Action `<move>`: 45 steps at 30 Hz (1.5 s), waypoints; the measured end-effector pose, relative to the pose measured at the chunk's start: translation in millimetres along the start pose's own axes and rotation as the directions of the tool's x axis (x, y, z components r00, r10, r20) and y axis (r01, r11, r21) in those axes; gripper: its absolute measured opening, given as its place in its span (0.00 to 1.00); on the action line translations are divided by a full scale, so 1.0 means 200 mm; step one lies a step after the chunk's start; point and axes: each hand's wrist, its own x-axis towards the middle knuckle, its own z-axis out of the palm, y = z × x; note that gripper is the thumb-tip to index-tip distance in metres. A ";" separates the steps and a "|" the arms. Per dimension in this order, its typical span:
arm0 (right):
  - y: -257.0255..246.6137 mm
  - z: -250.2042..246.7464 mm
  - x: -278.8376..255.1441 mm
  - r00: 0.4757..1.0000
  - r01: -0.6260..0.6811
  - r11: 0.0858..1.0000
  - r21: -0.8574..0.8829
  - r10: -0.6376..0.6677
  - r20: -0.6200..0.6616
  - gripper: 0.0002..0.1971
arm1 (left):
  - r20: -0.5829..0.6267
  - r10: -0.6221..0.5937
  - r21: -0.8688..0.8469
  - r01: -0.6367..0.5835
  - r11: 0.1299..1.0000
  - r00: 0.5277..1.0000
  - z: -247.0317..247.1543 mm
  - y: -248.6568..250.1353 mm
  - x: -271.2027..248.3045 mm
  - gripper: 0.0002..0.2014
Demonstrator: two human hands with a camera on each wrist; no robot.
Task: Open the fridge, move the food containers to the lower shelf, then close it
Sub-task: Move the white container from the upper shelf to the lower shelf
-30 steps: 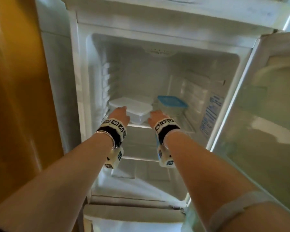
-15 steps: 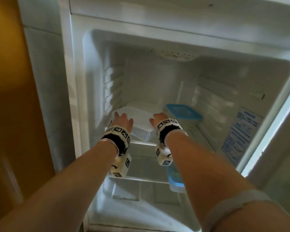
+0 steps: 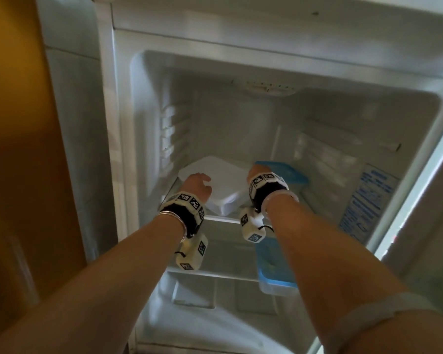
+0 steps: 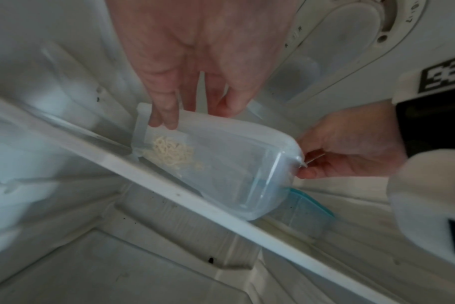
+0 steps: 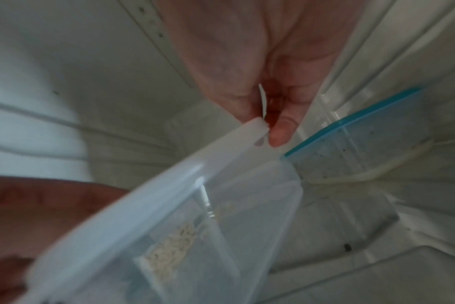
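1. since a second ago both hands went deeper into the fridge; the white-lid container went from flat on the upper shelf to taken at both ends and tipped. head view also swung left, the open door is mostly out of frame.
2. left hand grip: fingers curled over the container's left end, fingertips on the rim. clamped on it.
3. right hand grip: thumb and fingers pinched on the lid edge at the right end, plain in the right wrist view. clamped on it.
4. location: container at the front of the upper shelf, near corner overhanging the shelf edge in the left wrist view. can't tell if the far side rests on the shelf.
5. handling, my read: clear thin plastic tub, flexible snap lid, only a small clump of noodle-like food inside, so light. walls likely flex if squeezed, lid may pop if lifted by the lid edge alone. better hold is under the rim at both short ends, kept level so contents don't slide.
6. counts: containers 3 — 1 white-lid in hand, 1 blue-lid container on the upper shelf just right of it, 1 blue-lid container on the lower shelf, right side.
7. shelves visible: 2. hands: 2, both occupied.
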 end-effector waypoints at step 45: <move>-0.03 0.39 -1.03 0.979 -0.132 0.879 0.458 0.190 -0.081 0.16 | 0.172 -0.022 0.081 0.008 0.997 0.985 -0.15 -0.25 -0.85 0.28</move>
